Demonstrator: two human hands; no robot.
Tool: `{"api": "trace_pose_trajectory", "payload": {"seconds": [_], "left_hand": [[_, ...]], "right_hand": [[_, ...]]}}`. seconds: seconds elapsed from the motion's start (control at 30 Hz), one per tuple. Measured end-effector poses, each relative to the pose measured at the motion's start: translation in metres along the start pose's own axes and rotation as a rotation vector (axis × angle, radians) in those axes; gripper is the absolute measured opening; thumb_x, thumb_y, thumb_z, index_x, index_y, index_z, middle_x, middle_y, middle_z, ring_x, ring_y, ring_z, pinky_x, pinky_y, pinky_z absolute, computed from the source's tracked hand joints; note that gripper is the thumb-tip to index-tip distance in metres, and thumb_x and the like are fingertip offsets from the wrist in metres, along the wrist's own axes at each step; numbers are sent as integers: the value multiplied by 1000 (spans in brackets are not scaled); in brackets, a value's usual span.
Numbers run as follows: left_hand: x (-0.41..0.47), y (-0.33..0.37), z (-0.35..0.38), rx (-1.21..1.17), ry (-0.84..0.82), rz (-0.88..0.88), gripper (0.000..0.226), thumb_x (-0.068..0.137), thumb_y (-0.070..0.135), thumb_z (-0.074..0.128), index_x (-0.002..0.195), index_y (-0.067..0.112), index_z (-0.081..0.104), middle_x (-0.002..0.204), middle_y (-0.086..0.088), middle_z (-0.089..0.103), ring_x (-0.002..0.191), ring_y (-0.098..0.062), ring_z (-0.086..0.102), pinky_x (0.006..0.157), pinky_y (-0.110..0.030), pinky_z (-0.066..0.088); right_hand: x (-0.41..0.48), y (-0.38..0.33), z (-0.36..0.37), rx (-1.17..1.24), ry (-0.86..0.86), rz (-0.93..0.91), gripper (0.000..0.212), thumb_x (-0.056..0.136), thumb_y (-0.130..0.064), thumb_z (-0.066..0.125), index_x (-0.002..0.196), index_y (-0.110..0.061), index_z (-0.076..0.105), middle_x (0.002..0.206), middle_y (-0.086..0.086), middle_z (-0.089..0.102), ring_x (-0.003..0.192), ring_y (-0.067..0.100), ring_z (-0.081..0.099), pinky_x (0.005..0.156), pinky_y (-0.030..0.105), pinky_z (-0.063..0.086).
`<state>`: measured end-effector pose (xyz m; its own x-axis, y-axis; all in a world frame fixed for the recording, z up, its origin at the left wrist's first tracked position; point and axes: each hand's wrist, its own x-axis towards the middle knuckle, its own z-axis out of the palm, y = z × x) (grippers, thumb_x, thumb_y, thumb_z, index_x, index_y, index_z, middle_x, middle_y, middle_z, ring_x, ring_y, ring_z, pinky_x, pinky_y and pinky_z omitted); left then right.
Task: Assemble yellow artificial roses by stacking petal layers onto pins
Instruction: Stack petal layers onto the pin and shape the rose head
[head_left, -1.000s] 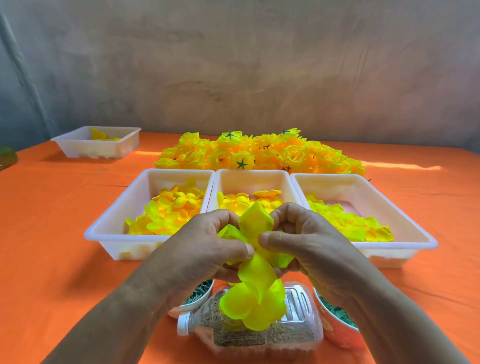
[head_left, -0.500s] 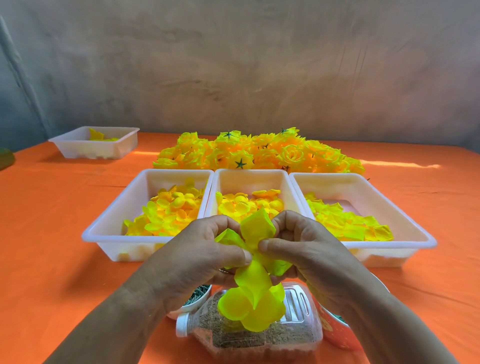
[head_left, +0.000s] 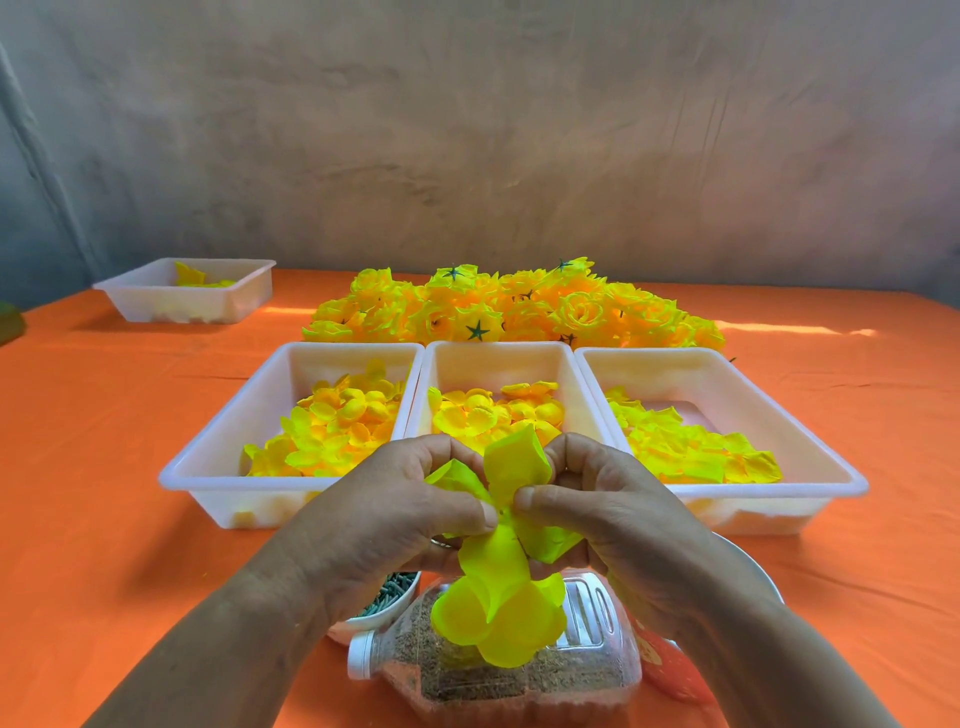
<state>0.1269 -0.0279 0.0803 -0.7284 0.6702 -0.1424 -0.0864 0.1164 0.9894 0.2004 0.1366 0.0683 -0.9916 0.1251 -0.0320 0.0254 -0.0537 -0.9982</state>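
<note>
A large yellow petal layer (head_left: 511, 470) is pinched at its centre between my left hand (head_left: 387, 512) and my right hand (head_left: 618, 512), thumbs almost meeting over it. Its lower petals hang onto a partly built yellow rose (head_left: 501, 618) that stands above a clear plastic bottle (head_left: 524, 675) lying on its side with brown filling. The pin itself is hidden by the petals. Three white trays sit behind: the left tray (head_left: 208, 457) and middle tray (head_left: 498, 358) hold small petals, the right tray (head_left: 810, 441) holds flat petals.
A heap of finished yellow roses (head_left: 514, 306) lies behind the trays. Another white tray (head_left: 187, 291) stands far left. A white bowl of green pins (head_left: 384, 605) sits under my left hand, a red-and-white bowl (head_left: 675, 660) under my right. An orange cloth (head_left: 104, 467) covers the table.
Both hands have stayed together on the petal layer and sunk slightly toward the rose on the bottle. The top petal has folded a little.
</note>
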Motion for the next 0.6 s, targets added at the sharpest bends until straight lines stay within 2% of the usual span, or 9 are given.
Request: {"api": "trace_pose_trajectory", "payload": {"seconds": [0.1,0.17,0.33,0.47,0.6], "left_hand": [[0,2,1,2,6,-7,27,61,5,76,81,19,66,69,-8,67,55,-17,63,52,-28,56],[0,3,2,10,14,-13,27,69,-2,78,84,17,65,69,-9,66,56,-17,64,53,-29,56],[1,1,1,26,8,-30,27,74,-5,76,87,16,64,66,-7,67,54,-15,64,52,-27,54],[2,0,2,37,-12,-56,31,60,7,74,88,16,63,68,-5,67,55,-14,64,53,-26,54],[5,-5,1,86,-14,-96,26,78,-6,71,91,15,62,69,-5,67,56,-13,64,53,-25,53]], "right_hand": [[-1,1,-1,-6,2,-7,13,82,2,66,86,-7,57,75,14,63,59,21,64,50,29,52],[-1,2,-2,-4,2,-5,13,82,2,65,87,-6,58,77,15,63,60,21,65,50,29,52],[-1,5,-1,7,5,9,14,83,4,64,85,-8,56,75,14,64,59,21,64,49,29,51],[0,7,-1,-14,5,22,15,83,4,64,85,-9,56,70,11,64,58,20,64,48,28,51],[1,10,-1,-81,22,38,16,83,3,65,87,-10,56,68,9,61,54,19,63,46,28,50]]}}
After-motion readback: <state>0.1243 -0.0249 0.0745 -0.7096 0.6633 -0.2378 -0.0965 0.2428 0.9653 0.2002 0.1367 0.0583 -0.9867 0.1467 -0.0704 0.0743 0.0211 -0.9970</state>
